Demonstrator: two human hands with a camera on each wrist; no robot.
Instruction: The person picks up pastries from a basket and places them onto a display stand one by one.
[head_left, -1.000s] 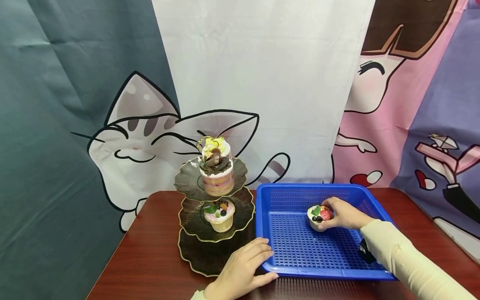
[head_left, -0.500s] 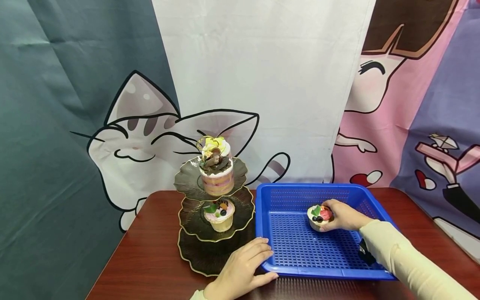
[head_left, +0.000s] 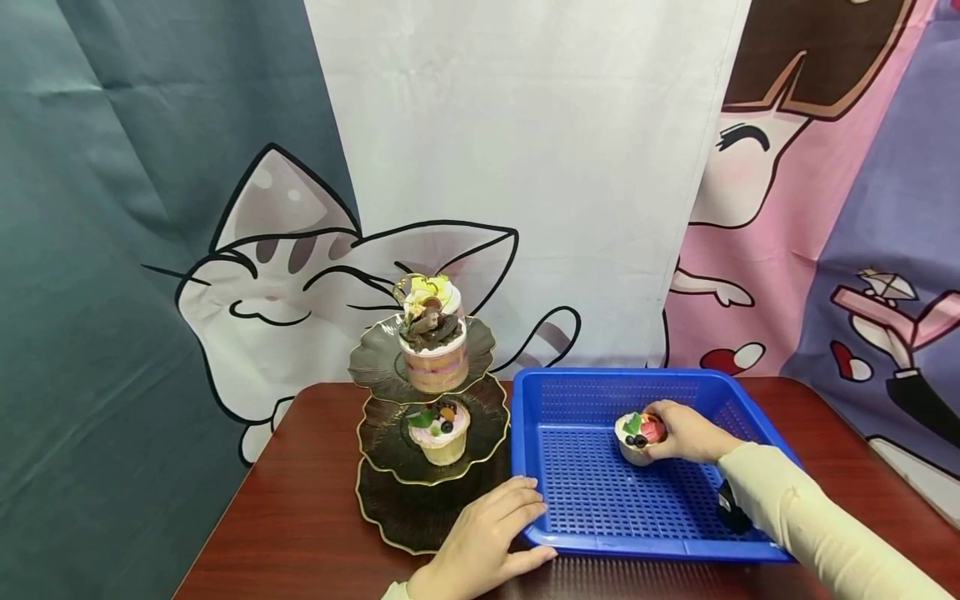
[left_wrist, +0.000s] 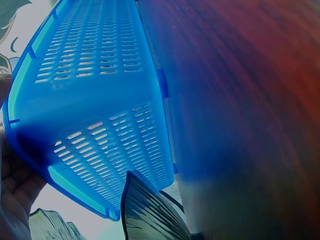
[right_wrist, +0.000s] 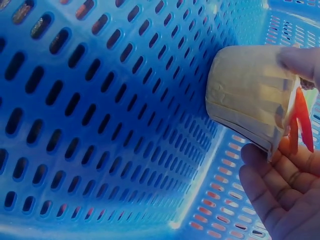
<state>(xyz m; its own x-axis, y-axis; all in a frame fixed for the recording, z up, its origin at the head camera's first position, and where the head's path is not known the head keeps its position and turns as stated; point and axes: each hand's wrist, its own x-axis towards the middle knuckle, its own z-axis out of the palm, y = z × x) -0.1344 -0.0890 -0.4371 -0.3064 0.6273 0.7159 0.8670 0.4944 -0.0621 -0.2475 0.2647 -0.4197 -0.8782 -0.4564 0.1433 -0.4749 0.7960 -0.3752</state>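
Observation:
In the head view my right hand point(head_left: 690, 430) grips a cupcake point(head_left: 636, 450) from its right side, inside the blue basket point(head_left: 611, 546). White cream, a green leaf, dark berries and red fruit top it. The right wrist view shows its pale pleated cup point(right_wrist: 247, 87) between thumb and fingers, its base at the basket floor. My left hand point(head_left: 491, 529) rests on the basket's front left corner, fingers over the left rim and thumb along the front. Part of that hand point(left_wrist: 17, 192) appears beside the rim in the left wrist view.
Left of the basket stands a three-tier dark stand point(head_left: 397, 512) with gold wavy edges. A tall layered cake cup point(head_left: 435, 371) sits on its top plate, another cupcake point(head_left: 442, 446) on the middle one. The reddish-brown table point(head_left: 262, 525) meets a printed curtain point(head_left: 517, 125) behind.

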